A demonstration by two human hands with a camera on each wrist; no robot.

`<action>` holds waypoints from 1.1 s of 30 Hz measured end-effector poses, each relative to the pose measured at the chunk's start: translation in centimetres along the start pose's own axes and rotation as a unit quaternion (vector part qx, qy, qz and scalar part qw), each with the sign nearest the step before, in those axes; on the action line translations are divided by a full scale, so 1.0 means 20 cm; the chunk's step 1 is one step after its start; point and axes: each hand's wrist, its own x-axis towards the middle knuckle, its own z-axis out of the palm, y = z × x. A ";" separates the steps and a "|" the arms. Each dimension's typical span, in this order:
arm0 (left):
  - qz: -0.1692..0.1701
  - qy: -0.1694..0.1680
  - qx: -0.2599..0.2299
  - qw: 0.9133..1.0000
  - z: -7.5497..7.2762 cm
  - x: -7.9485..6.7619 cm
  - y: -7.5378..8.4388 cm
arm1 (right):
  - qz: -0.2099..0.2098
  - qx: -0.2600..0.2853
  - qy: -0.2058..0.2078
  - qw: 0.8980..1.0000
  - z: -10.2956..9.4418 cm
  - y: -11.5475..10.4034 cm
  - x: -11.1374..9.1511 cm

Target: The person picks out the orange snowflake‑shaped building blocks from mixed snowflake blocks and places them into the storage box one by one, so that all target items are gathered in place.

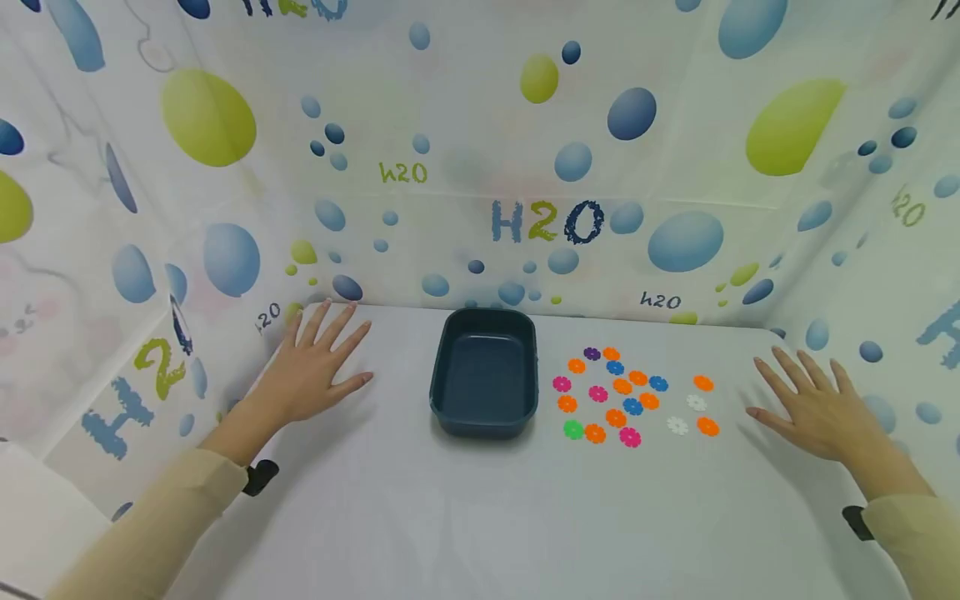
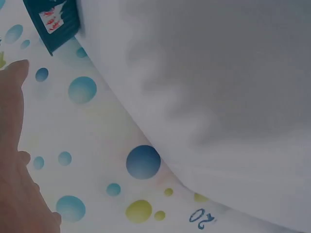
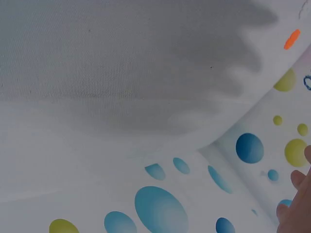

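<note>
Okay, your left hand and right hand are wide apart, fingers spread, nothing in them. The scattered flower pieces lie flat on the white table, right of the dark tray. They're probably light and thin, maybe a bit bendy, so I'd pinch them by the scalloped edges. Tray's likely stiff plastic, easy enough to grab by its rim.

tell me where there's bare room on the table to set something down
The widest bare patch is the near part of the white table, in front of the dark tray and flower-shaped pieces. Another lies between the tray and the left hand. It's crowded just right of the tray; only a narrow gap separates the outermost pieces from the right hand.
</note>
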 end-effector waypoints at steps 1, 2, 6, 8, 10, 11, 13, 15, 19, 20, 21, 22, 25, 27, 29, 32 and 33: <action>0.005 0.012 -0.007 1.000 0.01 0.00 0.01 | -0.001 -0.002 0.006 1.000 0.01 -0.01 0.00; 0.009 0.022 -0.013 1.000 0.02 0.00 0.01 | -0.001 -0.002 0.010 1.000 0.01 -0.01 0.00; 0.016 0.046 -0.024 0.999 0.04 0.01 0.03 | 0.003 0.006 0.013 1.000 0.02 -0.03 0.00; 0.014 0.047 -0.033 0.998 0.04 0.01 0.04 | 0.006 0.015 0.015 1.000 0.02 -0.03 0.00; 0.015 0.054 -0.052 0.997 0.04 0.02 0.06 | 0.008 0.025 0.022 0.999 0.03 -0.04 0.00; 0.017 0.059 -0.064 0.996 0.04 0.02 0.07 | 0.009 0.032 0.028 0.999 0.03 -0.04 0.00; 0.022 0.077 -0.091 0.993 0.04 0.03 0.08 | 0.010 0.048 0.039 0.998 0.04 -0.05 0.01; 0.026 0.094 -0.120 0.988 0.05 0.04 0.10 | 0.012 0.066 0.046 0.997 0.04 -0.07 0.02; 0.020 0.099 -0.174 0.980 0.08 0.06 0.13 | 0.019 0.101 0.046 0.994 0.03 -0.10 0.04; 0.018 0.097 -0.189 0.977 0.08 0.06 0.13 | 0.022 0.110 0.044 0.993 0.03 -0.11 0.05; 0.016 0.094 -0.205 0.974 0.08 0.07 0.14 | 0.025 0.119 0.044 0.992 0.03 -0.11 0.06; 0.013 0.090 -0.222 0.971 0.08 0.08 0.15 | 0.029 0.130 0.042 0.990 0.02 -0.12 0.07; 0.001 0.074 -0.280 0.957 0.09 0.09 0.18 | 0.048 0.177 0.023 0.983 0.03 -0.13 0.08; -0.010 0.066 -0.317 0.946 0.10 0.10 0.21 | 0.062 0.213 0.008 0.975 0.03 -0.14 0.09; -0.023 0.056 -0.351 0.934 0.11 0.12 0.24 | 0.074 0.245 -0.009 0.967 0.04 -0.15 0.10; -0.039 0.049 -0.385 0.921 0.12 0.14 0.29 | 0.082 0.281 -0.021 0.956 0.05 -0.16 0.12; -0.043 0.047 -0.395 0.916 0.12 0.14 0.30 | 0.085 0.290 -0.022 0.953 0.05 -0.16 0.12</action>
